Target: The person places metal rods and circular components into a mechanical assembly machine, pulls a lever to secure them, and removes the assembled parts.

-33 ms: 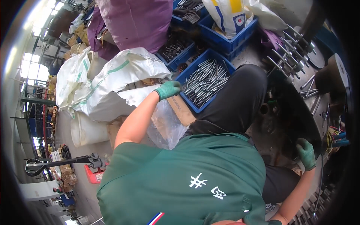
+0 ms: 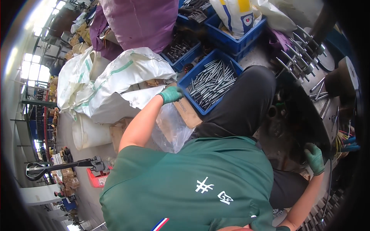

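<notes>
My left hand (image 2: 170, 95), in a green glove, is over the edge of a cardboard box (image 2: 187, 112), close to the left side of a blue crate (image 2: 200, 108). Its fingers are curled inward, and whatever they hold is hidden. Many thin metal rods (image 2: 212, 84) lie loosely in that crate, by my bent knee. My right hand (image 2: 315, 159), also green-gloved, is low at the right beside a dark machine part (image 2: 304, 119). The fingers there are bent, and I cannot make out what is in them.
White woven sacks (image 2: 127, 77) and a purple sack (image 2: 140, 23) stand at the left and back. More blue crates (image 2: 235, 44) are behind the rods. At the right is a metal fixture with upright rods (image 2: 302, 57). A red pallet jack (image 2: 96, 178) is at far left.
My left hand has drawn slightly left, its fingertips away from the edge of the crate. My right hand stays in nearly the same place.
</notes>
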Available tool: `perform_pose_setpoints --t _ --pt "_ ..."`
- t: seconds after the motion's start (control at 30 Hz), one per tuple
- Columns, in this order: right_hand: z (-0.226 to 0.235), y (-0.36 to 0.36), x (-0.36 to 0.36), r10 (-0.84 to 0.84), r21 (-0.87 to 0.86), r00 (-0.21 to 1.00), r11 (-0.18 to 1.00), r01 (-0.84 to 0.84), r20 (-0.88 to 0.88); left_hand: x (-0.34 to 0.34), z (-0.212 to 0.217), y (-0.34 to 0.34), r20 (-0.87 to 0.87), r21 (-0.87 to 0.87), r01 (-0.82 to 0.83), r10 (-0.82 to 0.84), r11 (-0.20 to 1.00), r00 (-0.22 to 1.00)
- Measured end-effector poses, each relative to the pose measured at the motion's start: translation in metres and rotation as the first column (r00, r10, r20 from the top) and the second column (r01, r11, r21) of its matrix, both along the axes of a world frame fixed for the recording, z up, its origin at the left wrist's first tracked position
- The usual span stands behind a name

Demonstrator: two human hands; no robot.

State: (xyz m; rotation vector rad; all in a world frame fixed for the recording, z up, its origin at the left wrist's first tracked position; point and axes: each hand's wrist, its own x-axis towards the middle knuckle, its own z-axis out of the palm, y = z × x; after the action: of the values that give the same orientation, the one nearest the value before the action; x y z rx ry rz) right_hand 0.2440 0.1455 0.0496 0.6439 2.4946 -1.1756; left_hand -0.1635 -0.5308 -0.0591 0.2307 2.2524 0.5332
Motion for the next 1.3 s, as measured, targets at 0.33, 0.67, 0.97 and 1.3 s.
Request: perform_pose_setpoints --t 0.33,0.67,0.97,1.3 --pt "-0.022 0.019 0.005 -0.052 -0.036 0.982 0.998 0.060 0.182 0.073 -0.181 -0.148 0.576 -0.468 -0.219 0.483 0.856 0.659" --pt "-0.032 0.027 -0.002 -0.190 -0.083 0.964 0.975 0.208 0.188 0.123 -0.236 -0.096 -0.238 -0.373 -0.113 0.023 0.921 0.971" --pt "-0.031 0.023 0.002 -0.213 0.049 0.958 0.977 0.207 0.191 0.132 -0.239 -0.065 0.184 -0.475 0.156 -0.076 0.866 0.980" --pt "-0.001 -0.002 -0.010 -0.133 0.257 0.978 0.962 0.088 0.162 0.173 -0.156 -0.155 0.370 -0.299 0.253 -0.133 0.920 0.919"
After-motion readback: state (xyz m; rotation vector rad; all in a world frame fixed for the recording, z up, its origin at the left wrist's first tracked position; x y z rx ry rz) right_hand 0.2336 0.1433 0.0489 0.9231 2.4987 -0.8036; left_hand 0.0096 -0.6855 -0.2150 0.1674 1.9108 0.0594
